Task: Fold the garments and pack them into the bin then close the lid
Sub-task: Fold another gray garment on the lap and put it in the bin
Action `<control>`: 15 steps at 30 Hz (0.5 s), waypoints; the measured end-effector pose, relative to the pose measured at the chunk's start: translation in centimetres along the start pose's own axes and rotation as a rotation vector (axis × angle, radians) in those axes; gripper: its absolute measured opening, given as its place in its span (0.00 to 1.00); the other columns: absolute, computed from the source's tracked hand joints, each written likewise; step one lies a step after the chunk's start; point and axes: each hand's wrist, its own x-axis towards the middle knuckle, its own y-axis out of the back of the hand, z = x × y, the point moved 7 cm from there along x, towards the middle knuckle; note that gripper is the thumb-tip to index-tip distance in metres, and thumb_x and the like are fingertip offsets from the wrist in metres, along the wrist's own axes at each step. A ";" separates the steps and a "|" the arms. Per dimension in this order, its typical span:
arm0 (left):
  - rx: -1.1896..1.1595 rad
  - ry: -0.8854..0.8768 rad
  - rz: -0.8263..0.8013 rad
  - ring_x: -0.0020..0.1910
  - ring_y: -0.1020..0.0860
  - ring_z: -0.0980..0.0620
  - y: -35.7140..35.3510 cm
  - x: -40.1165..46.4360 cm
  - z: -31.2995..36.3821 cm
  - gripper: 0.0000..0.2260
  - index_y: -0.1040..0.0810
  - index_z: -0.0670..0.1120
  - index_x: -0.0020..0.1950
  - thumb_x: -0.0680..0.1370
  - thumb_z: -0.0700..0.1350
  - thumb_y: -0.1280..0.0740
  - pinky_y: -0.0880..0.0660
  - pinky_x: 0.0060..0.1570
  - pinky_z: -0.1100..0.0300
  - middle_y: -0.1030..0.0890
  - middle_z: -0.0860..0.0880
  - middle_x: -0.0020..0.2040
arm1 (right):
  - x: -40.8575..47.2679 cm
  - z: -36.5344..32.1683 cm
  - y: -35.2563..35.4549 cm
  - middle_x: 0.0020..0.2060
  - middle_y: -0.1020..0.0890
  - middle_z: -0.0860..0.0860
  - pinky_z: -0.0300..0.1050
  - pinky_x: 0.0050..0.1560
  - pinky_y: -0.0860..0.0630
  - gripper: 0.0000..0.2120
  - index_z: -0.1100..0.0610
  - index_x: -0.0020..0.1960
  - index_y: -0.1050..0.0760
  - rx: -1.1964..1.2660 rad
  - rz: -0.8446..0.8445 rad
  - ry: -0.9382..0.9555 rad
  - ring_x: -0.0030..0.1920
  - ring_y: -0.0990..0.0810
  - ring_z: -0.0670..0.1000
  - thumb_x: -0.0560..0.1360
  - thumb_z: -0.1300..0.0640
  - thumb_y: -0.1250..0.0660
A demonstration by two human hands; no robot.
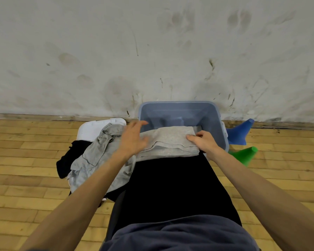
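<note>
1. Against the scuffed wall, a blue bin [219,124] is seen standing open on the wooden floor [25,178].
2. A folded grey garment [170,142] is laid across the bin's near rim and a black-clad lap.
3. The left hand [132,138] is spread flat on the garment's left end, fingers released.
4. The right hand [201,140] is curled, pinching the garment's right edge.
5. A white lid [91,129] is observed left of the bin, beneath unfolded grey [98,153] and black clothing [67,160].
6. Blue [241,131] and green cones [245,154] are noted right of the bin.

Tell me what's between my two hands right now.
In the head view, the folded grey garment spans between left hand and right hand, both on it, over the blue bin's near edge.
</note>
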 end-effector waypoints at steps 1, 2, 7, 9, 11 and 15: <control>-0.066 -0.147 -0.036 0.62 0.27 0.47 -0.6 0.1 2.5 0.22 0.24 0.47 0.65 0.73 0.53 0.31 0.32 0.65 0.54 0.23 0.47 0.61 | -0.1 -0.3 0.0 0.44 0.20 0.54 0.44 0.45 0.28 0.11 0.60 0.44 0.26 0.016 0.007 0.013 0.43 0.22 0.50 0.74 0.54 0.28; -0.111 -0.246 -0.129 0.65 0.29 0.49 -1.8 -0.2 4.8 0.25 0.25 0.46 0.67 0.74 0.57 0.32 0.35 0.68 0.57 0.24 0.47 0.65 | -0.3 -0.8 0.1 0.42 0.22 0.53 0.41 0.41 0.28 0.10 0.60 0.45 0.28 0.042 0.028 0.031 0.40 0.23 0.49 0.74 0.56 0.28; 0.087 -0.312 -0.320 0.75 0.41 0.52 -7.3 -1.1 8.4 0.45 0.46 0.54 0.79 0.69 0.67 0.30 0.44 0.75 0.52 0.40 0.51 0.78 | -1.4 -3.3 0.8 0.46 0.24 0.50 0.38 0.30 0.27 0.17 0.57 0.59 0.31 0.284 0.088 0.104 0.42 0.23 0.47 0.74 0.59 0.29; 0.002 -0.311 -0.171 0.71 0.33 0.52 -6.9 -0.7 9.3 0.37 0.42 0.55 0.78 0.73 0.61 0.31 0.34 0.70 0.51 0.32 0.51 0.74 | -1.7 -5.0 1.1 0.45 0.23 0.51 0.36 0.25 0.27 0.16 0.57 0.59 0.31 0.331 0.068 0.154 0.39 0.22 0.46 0.75 0.60 0.30; -0.179 -0.238 -0.042 0.61 0.23 0.54 -5.2 0.1 9.9 0.24 0.31 0.54 0.72 0.78 0.55 0.33 0.27 0.60 0.61 0.22 0.53 0.65 | -2.3 -7.2 1.3 0.43 0.21 0.53 0.37 0.26 0.26 0.14 0.57 0.59 0.31 0.384 0.031 0.194 0.34 0.21 0.47 0.76 0.59 0.31; -0.533 -0.068 -0.006 0.50 0.19 0.51 -0.2 3.0 10.4 0.04 0.21 0.51 0.52 0.80 0.50 0.34 0.27 0.42 0.72 0.18 0.55 0.45 | -2.4 -10.5 2.8 0.37 0.19 0.54 0.42 0.29 0.24 0.12 0.57 0.61 0.28 0.445 0.044 0.273 0.32 0.20 0.51 0.78 0.58 0.34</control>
